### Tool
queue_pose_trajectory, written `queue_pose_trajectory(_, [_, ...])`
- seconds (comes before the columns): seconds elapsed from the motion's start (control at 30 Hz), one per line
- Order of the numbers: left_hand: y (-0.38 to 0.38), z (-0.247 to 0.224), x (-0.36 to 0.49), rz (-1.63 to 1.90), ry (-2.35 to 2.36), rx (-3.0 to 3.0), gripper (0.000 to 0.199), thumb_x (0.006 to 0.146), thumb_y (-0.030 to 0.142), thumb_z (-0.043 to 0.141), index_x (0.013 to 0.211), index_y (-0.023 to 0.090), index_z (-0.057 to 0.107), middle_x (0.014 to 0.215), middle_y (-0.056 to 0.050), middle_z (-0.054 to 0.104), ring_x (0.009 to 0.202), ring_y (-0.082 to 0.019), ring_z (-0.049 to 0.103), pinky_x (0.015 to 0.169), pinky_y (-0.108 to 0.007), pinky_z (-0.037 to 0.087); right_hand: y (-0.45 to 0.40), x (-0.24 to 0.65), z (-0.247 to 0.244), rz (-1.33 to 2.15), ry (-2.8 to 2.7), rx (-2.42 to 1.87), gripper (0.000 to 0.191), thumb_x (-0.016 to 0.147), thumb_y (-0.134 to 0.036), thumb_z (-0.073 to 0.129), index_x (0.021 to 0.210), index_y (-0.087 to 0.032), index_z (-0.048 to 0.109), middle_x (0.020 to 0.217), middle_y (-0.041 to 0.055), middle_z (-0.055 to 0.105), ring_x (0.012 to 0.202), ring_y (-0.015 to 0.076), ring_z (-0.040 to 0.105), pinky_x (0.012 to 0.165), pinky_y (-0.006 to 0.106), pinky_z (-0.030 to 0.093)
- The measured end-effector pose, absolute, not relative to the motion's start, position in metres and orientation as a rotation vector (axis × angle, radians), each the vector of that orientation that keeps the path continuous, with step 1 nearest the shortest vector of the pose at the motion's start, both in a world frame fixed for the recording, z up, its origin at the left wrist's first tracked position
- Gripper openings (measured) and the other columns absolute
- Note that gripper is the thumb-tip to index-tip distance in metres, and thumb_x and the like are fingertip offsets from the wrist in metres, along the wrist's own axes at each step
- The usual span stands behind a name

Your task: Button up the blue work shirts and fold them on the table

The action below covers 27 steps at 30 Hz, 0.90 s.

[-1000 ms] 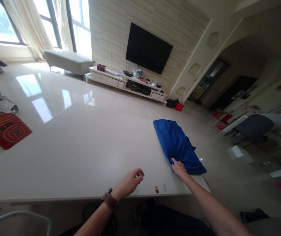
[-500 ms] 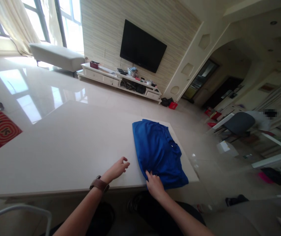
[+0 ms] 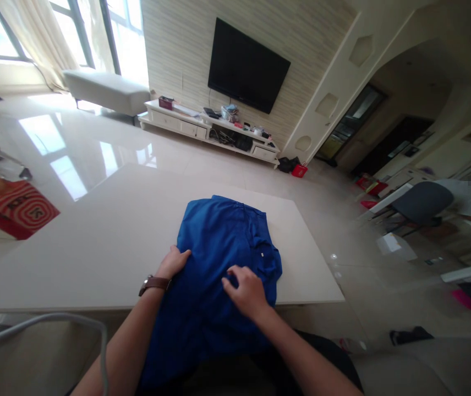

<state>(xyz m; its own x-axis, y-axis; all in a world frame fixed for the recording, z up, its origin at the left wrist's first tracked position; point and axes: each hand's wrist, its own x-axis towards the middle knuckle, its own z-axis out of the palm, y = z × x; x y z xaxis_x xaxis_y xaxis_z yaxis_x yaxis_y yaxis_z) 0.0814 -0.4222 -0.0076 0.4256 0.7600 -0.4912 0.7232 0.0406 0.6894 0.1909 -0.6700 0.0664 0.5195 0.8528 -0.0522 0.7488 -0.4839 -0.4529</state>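
A blue shirt [image 3: 214, 247] lies partly on the white table [image 3: 107, 242], its lower part hanging over the near edge toward my lap. A small white tag shows among the bunched folds on its right side. My left hand [image 3: 173, 261] grips the shirt's left edge, thumb on top and the other fingers mostly hidden. Over the middle of the cloth is my right hand [image 3: 246, 289], its fingers curved and apart with nothing visible between them. Whether its fingertips touch the fabric I cannot tell. A watch with a brown strap [image 3: 157, 282] is on my left wrist.
A red patterned paper bag [image 3: 25, 209] stands beyond the table's left side. Near my left forearm curves a grey metal tube [image 3: 54, 317]. Farther off are a TV cabinet [image 3: 173, 124], a bench [image 3: 103, 91] and a grey chair [image 3: 423, 203] with a person beside it.
The shirt has shifted left and toward me, and now hangs over the near edge. My left hand has taken hold of its left edge. My right hand has left the near-left corner and moved over the cloth.
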Motion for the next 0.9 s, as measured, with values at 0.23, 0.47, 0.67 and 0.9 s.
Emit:
queue_pose_trajectory(0.23, [-0.426, -0.007, 0.082, 0.022, 1.343, 1.83, 0.061, 0.094, 0.046, 0.051, 0.137, 0.003, 0.046, 0.133, -0.032, 0.061, 0.123, -0.042, 0.063, 0.098, -0.047, 0.049, -0.623, 0.358, 0.048, 0.354, -0.871, -2.58, 0.051, 0.092, -0.05, 0.061, 0.129, -0.015, 0.059, 0.132, 0.0155, 0.064, 0.119, 0.0249, 0.061, 0.102, 0.034, 0.045])
queue_pose_trajectory(0.47, [-0.442, 0.006, 0.076, 0.016, 1.373, 2.06, 0.056, 0.099, 0.05, 0.037, 0.135, 0.008, 0.049, 0.125, -0.028, 0.06, 0.111, -0.039, 0.067, 0.094, -0.046, 0.05, -0.572, 0.396, 0.022, 0.348, -0.739, -2.68, 0.076, 0.077, -0.068, 0.073, 0.128, -0.012, 0.06, 0.125, 0.0209, 0.068, 0.121, 0.0383, 0.06, 0.106, 0.053, 0.04])
queue_pose_trajectory(0.67, [-0.448, 0.025, 0.077, 0.116, 1.47, 2.079, 0.043, 0.102, 0.037, 0.031, 0.127, 0.013, 0.057, 0.12, -0.022, 0.06, 0.104, -0.038, 0.068, 0.088, -0.047, 0.051, -0.558, 0.403, 0.036, 0.282, -0.882, -2.585, 0.035, 0.083, -0.05, 0.07, 0.094, -0.017, 0.071, 0.099, 0.0112, 0.076, 0.091, 0.0259, 0.067, 0.083, 0.034, 0.049])
queue_pose_trajectory(0.9, [-0.456, 0.027, 0.088, 0.788, 1.071, 2.005, 0.054, 0.1, 0.034, 0.046, 0.151, 0.019, 0.041, 0.133, -0.015, 0.055, 0.117, -0.027, 0.061, 0.103, -0.039, 0.049, -0.594, 0.422, 0.075, 0.034, -0.775, -2.549, 0.046, 0.098, -0.047, 0.044, 0.11, -0.01, 0.068, 0.11, 0.0159, 0.073, 0.092, 0.0196, 0.06, 0.084, 0.03, 0.044])
